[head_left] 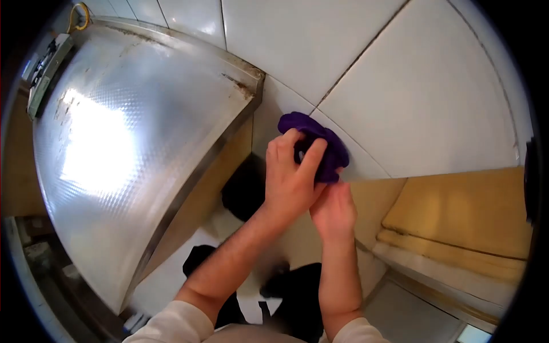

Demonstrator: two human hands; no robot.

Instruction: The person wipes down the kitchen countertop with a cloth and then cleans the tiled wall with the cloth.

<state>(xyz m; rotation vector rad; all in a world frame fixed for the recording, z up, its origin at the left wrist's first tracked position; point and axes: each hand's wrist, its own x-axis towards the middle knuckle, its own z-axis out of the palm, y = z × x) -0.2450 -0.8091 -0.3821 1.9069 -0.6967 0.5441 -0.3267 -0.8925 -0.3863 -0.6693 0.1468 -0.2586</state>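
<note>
A bunched purple cloth [337,150] is held up in front of the white tiled wall, right of the metal counter's corner. My left hand [290,171] grips it from the near side, its fingers bent into the folds. Just below and to the right, my right hand [334,210] holds the cloth's lower edge, with its fingertips partly hidden behind the fabric. The two hands touch or overlap near the wrist of the left one.
A shiny metal counter [171,108] with a raised, stained rim fills the left. A device [48,74] and a yellow cable [80,16] sit at its far left. Yellowish panels [463,211] stand at the right. Below are a dark bag-like object [245,188] and my legs.
</note>
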